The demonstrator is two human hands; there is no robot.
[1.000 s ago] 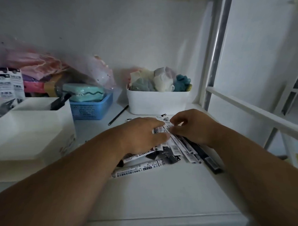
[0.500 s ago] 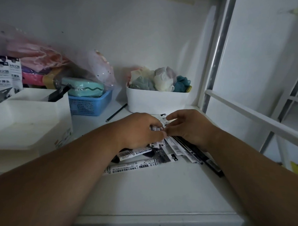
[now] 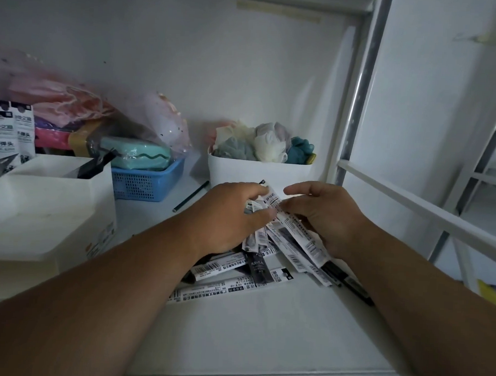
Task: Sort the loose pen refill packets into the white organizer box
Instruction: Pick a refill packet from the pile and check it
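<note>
Fingers of the left hand [image 3: 228,215] curl around several glossy refill packets [image 3: 267,245] piled on the white shelf [image 3: 263,330]; the right hand [image 3: 322,216] pinches one long flat packet [image 3: 296,229]. Left of the pile stands the white organizer box [image 3: 41,207], with a blue mesh basket [image 3: 147,183] behind.

I see two bare forearms coming in from the bottom corners, no sleeves on either. The left hand [image 3: 228,215] carries no ring, watch or glove. The right hand [image 3: 325,216] is equally plain, its fingers [image 3: 300,188] bare, nails short.
</note>
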